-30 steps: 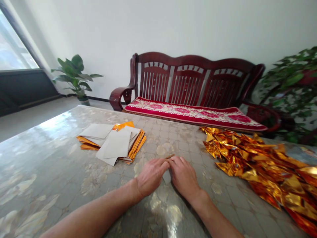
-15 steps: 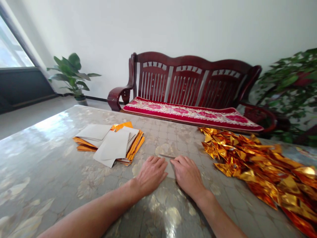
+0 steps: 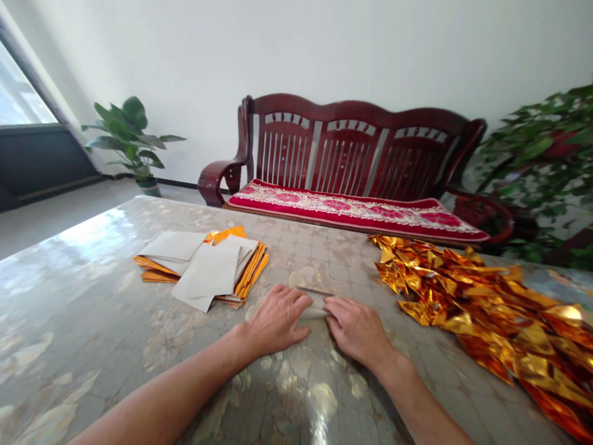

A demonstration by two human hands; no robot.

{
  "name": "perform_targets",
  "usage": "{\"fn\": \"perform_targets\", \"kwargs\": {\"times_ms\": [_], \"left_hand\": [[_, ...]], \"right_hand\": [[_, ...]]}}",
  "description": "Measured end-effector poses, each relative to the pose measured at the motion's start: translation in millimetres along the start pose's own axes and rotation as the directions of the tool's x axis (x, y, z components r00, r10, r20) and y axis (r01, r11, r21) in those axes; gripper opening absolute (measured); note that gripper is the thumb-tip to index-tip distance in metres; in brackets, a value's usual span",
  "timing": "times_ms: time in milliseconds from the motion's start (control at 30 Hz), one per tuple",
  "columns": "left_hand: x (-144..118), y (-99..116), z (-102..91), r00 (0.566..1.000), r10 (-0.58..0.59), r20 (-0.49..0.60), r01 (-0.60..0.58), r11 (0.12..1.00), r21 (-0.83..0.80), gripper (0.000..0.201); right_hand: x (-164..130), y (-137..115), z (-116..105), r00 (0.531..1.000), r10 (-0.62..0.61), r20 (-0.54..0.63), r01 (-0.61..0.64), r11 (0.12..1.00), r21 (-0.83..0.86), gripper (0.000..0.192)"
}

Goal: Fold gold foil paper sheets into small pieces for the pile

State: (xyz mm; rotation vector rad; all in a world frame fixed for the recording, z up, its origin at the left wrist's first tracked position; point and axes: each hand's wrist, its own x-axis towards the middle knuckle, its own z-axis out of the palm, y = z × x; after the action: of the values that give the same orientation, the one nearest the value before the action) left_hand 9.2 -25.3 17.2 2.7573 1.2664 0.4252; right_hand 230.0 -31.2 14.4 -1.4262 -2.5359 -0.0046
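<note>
Between my hands a small pale sheet of paper (image 3: 315, 307) lies on the table, its near edge curled up and its far edge showing as a thin dark line. My left hand (image 3: 280, 318) is closed on the sheet's left side, fingers over the top and thumb at the near edge. At the right side my right hand (image 3: 359, 327) grips it, with fingers above and thumb below. Much of the sheet is hidden under the fingers. To the left lies a stack of foil paper (image 3: 208, 272), pale backs up and gold edges showing.
A long heap of folded gold foil pieces (image 3: 467, 296) covers the table's right side. The glossy patterned table (image 3: 120, 334) reaches toward a dark red wooden bench (image 3: 343, 148) with a red floral cover. Potted plants (image 3: 132, 139) stand on both sides.
The sheet's near edge, flat before, has curled upward and away from me. My left thumb has spread lower, and my right fingers have shifted onto the sheet's right end.
</note>
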Motion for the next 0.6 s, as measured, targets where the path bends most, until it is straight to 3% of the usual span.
{"fn": "perform_targets", "kwargs": {"times_ms": [133, 333, 600], "left_hand": [[1.9, -8.9, 4.9, 1.0, 0.014, -0.009, -0.014, 1.0, -0.009, 0.016], [5.0, -17.3, 11.3, 0.998, -0.016, -0.06, 0.013, 0.999, -0.049, 0.016], [5.2, -25.8, 12.5, 0.998, -0.036, -0.046, 0.032, 0.996, -0.086, 0.026]], "right_hand": [[1.3, -3.6, -1.6, 0.998, 0.065, -0.017, -0.064, 0.998, 0.018, 0.02], [0.5, -12.2, -13.4, 0.993, 0.119, -0.012, -0.119, 0.993, 0.017, 0.035], [0.3, -10.5, -12.2, 0.997, 0.073, 0.008, -0.073, 0.997, -0.037, 0.037]]}}
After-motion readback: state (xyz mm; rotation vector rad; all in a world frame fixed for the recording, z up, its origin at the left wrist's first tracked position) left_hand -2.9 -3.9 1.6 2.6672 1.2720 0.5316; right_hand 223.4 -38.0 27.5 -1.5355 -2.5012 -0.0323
